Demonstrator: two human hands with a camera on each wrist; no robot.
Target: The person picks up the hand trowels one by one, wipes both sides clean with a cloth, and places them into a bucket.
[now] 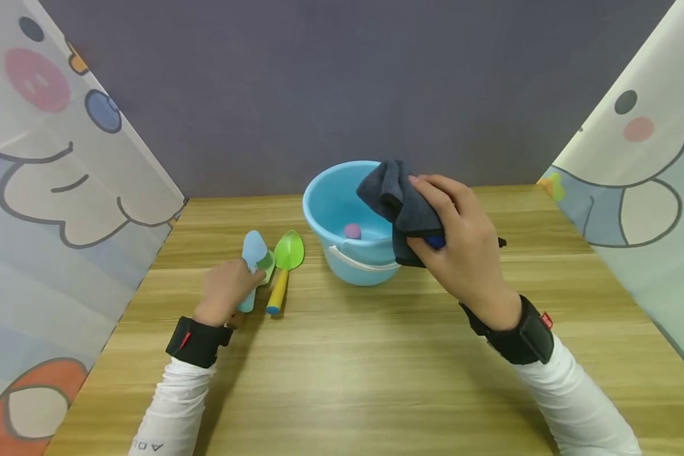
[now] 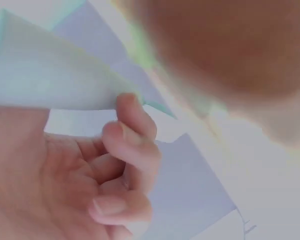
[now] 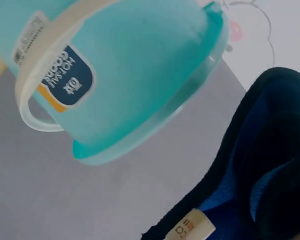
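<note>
My left hand (image 1: 226, 288) pinches a light blue toy shovel (image 1: 254, 247) low over the left side of the table. In the left wrist view, a pale tapered part of the shovel (image 2: 55, 70) lies between thumb and curled fingers. A small green toy (image 1: 266, 267) is partly hidden behind the shovel. Just right of it is a green toy spade (image 1: 289, 252) with a yellow handle. My right hand (image 1: 462, 240) grips a bunched dark grey cloth (image 1: 401, 196), which overlaps the right rim of a blue bucket (image 1: 336, 218). The right wrist view shows the cloth's blue inside and a white tag (image 3: 192, 227).
Inside the bucket lies a pinkish-purple round thing (image 1: 352, 231). The bucket's white handle (image 1: 361, 261) hangs down its front. A grey wall (image 1: 319, 95) backs the wooden table (image 1: 348, 367), and printed cartoon panels (image 1: 644, 158) flank both sides.
</note>
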